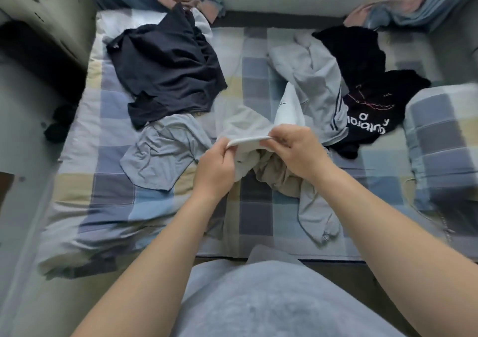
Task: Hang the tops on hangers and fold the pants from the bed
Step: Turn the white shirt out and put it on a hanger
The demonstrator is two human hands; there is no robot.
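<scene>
While other clothes lie strewn over the checked bed point(256, 52), the left hand point(217, 164) and right hand point(297, 150) each pinch the banded edge of a white garment point(289, 109), fingers curled tight on the cloth, holding it just above the middle of the mattress. This looks like picking the next piece. It needs shaking open next to tell top from pants; I see no hanger.
</scene>
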